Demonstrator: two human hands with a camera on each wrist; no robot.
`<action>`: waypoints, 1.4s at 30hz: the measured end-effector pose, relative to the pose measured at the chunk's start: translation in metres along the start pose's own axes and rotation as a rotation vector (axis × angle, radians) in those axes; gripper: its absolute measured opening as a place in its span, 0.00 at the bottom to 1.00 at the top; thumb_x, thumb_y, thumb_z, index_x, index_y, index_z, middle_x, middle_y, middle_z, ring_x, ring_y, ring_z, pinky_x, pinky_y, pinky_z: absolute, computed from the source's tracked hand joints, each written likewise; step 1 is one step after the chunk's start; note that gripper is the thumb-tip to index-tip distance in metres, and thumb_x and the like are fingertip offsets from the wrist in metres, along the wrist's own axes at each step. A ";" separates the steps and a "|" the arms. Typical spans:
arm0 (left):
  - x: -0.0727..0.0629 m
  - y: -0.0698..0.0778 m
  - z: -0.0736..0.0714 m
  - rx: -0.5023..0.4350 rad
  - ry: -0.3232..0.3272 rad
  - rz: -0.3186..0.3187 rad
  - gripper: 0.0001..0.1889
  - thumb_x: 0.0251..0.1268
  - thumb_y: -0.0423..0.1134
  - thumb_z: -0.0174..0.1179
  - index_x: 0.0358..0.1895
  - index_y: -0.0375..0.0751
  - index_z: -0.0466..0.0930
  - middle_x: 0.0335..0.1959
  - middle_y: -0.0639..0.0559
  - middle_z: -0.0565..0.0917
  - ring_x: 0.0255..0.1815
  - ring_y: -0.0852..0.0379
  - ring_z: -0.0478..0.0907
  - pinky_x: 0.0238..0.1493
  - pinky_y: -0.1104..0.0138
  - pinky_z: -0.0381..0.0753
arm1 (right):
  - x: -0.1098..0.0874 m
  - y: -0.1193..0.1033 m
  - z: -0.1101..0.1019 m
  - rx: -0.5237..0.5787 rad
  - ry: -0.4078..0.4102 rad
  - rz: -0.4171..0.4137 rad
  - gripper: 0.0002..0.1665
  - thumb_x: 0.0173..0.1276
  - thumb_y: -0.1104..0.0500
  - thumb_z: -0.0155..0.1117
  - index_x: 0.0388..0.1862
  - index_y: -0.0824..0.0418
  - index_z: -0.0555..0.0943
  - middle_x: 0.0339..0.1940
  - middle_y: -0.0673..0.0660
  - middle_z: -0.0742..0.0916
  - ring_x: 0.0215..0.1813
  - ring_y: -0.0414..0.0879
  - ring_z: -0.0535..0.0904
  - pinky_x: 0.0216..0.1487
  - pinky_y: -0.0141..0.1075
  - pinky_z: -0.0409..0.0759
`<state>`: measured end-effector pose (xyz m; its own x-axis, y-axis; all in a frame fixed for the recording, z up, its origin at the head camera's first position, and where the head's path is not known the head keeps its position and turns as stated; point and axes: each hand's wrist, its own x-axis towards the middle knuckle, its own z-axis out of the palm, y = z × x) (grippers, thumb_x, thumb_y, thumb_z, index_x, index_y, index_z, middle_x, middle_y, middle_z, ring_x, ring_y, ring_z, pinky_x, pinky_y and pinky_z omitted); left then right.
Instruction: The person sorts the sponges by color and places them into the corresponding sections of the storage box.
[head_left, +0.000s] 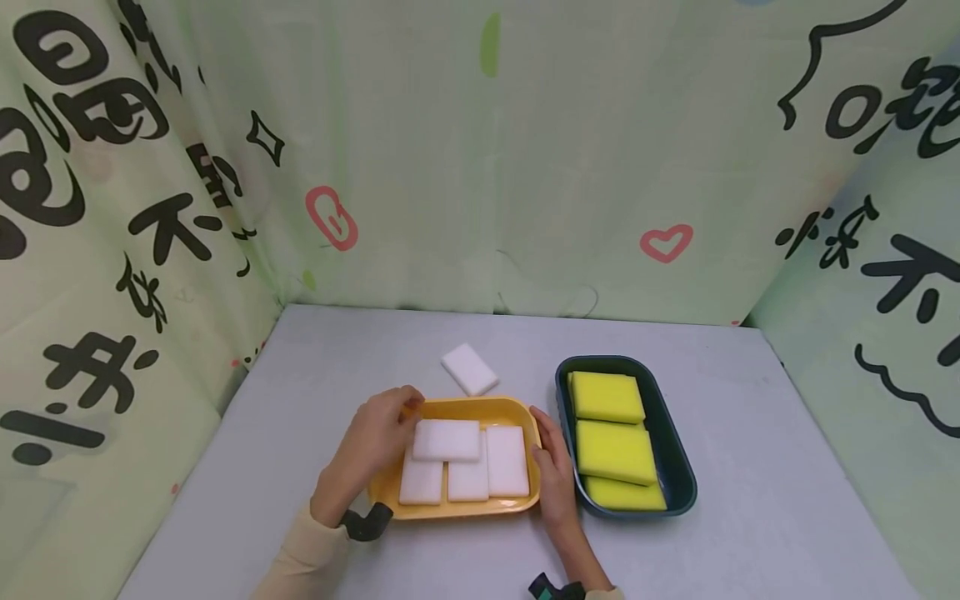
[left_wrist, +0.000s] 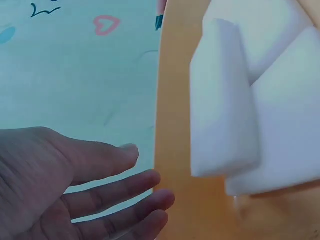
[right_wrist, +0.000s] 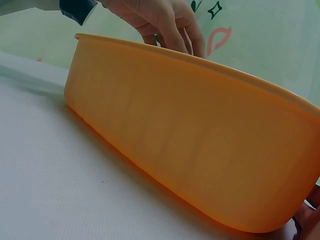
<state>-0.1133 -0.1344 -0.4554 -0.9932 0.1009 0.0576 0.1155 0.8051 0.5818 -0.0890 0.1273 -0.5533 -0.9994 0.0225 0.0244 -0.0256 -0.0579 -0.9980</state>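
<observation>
Several white sponge blocks (head_left: 507, 461) lie in an orange plastic tray (head_left: 427, 409), one resting crosswise on top of the others. My left hand (head_left: 382, 432) is over the tray's left end, close to the upper white sponge (left_wrist: 220, 105). In the left wrist view its fingers (left_wrist: 120, 192) are spread and loosely bent, with nothing between them. At the tray's right side, my right hand (head_left: 555, 475) holds the wall, the thumb at the rim. Most of that hand is hidden in the right wrist view behind the tray wall (right_wrist: 190, 135).
A dark blue tray (head_left: 678, 467) with several yellow sponges (head_left: 615, 450) stands close to the right hand. Behind the orange tray, one white sponge (head_left: 470, 369) lies on the white table (head_left: 360, 350). Patterned curtains (head_left: 420, 167) enclose the back and sides.
</observation>
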 end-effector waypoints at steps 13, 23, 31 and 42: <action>0.023 -0.009 -0.037 0.061 -0.204 0.185 0.15 0.72 0.34 0.66 0.59 0.42 0.83 0.54 0.47 0.88 0.49 0.50 0.84 0.52 0.57 0.86 | 0.000 -0.001 0.000 0.005 -0.003 -0.002 0.32 0.81 0.67 0.37 0.80 0.54 0.66 0.83 0.55 0.69 0.82 0.48 0.64 0.70 0.18 0.67; 0.059 -0.026 -0.050 0.196 -0.154 0.416 0.20 0.70 0.35 0.69 0.63 0.39 0.80 0.54 0.45 0.86 0.53 0.46 0.83 0.55 0.54 0.85 | 0.000 -0.001 0.000 0.005 -0.004 0.002 0.32 0.81 0.67 0.37 0.80 0.54 0.65 0.83 0.55 0.68 0.83 0.49 0.63 0.70 0.18 0.66; 0.086 -0.039 -0.046 0.397 -0.060 0.619 0.23 0.69 0.40 0.70 0.64 0.41 0.80 0.59 0.44 0.85 0.59 0.44 0.81 0.57 0.52 0.84 | 0.000 -0.001 -0.001 -0.002 -0.003 0.002 0.32 0.81 0.67 0.37 0.80 0.54 0.65 0.83 0.55 0.68 0.83 0.50 0.63 0.70 0.18 0.67; 0.117 -0.046 -0.022 0.718 -0.107 0.757 0.30 0.75 0.51 0.64 0.74 0.44 0.70 0.68 0.44 0.78 0.69 0.43 0.73 0.62 0.50 0.82 | 0.000 -0.002 -0.001 -0.006 -0.006 0.004 0.32 0.81 0.67 0.36 0.80 0.55 0.65 0.83 0.56 0.68 0.83 0.51 0.63 0.69 0.18 0.67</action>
<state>-0.2354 -0.1723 -0.4569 -0.6561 0.7462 0.1134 0.7213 0.6641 -0.1969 -0.0886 0.1280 -0.5514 -0.9996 0.0165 0.0210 -0.0218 -0.0518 -0.9984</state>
